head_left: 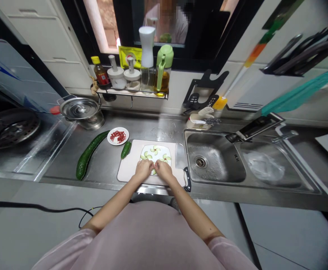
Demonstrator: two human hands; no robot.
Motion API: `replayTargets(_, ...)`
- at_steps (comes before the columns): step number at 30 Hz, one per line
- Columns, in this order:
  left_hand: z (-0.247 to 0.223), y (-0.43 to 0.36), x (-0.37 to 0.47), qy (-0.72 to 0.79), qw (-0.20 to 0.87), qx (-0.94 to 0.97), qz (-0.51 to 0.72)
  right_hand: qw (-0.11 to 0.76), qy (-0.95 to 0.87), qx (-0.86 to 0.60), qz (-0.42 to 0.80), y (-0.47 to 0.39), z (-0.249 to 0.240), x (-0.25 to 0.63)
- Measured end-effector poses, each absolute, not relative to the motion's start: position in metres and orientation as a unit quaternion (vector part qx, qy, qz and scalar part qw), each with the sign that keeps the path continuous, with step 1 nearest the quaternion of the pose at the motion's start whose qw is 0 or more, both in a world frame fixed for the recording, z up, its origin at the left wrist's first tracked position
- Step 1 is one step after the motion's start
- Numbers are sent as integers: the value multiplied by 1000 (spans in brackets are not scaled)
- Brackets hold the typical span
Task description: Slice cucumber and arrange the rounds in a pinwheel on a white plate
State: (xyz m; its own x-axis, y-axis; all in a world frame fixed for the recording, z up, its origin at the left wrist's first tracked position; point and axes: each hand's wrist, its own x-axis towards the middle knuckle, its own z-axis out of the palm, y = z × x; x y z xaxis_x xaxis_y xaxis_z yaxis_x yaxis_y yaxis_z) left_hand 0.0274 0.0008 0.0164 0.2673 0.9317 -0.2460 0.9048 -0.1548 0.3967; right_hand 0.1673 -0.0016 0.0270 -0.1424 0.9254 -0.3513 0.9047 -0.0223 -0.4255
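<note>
A white square plate (158, 149) rests on the cutting board (130, 173), with curved pale green slices (155, 150) laid in pinwheel groups with red centres. Over the plate's near left part is my left hand (144, 168), its fingers drawn together. My right hand (163, 170) meets it from the other side, fingers also closed, near a slice at the plate's near edge. Whatever the fingertips hold is too small to make out. A cut cucumber piece (126, 150) lies at the board's upper left corner. Red bits fill part of a small white dish (110, 138).
A long cucumber (89, 155) lies left on the steel counter. A knife (180, 155) with a black handle rests on the board's right side. Beyond are the sink (217, 161), a steel pot (92, 119) and a rack (149, 93) of bottles and jars.
</note>
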Motion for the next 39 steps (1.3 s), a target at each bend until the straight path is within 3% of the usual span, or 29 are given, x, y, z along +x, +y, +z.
replayTargets(14,19,2,27,609,238,756,43,37,-695,-657,288,0,22,171)
replayTargets(21,28,6,14,635,252,723,108,201,-641,-666,324,6,18,191)
replayTargets(28,22,14,-10,667,240,651,270,388,-541,-681,303,8,24,232)
replayTargets(39,15,29,-25,686,215,575,390,456,-498,-669,310,-1,14,262)
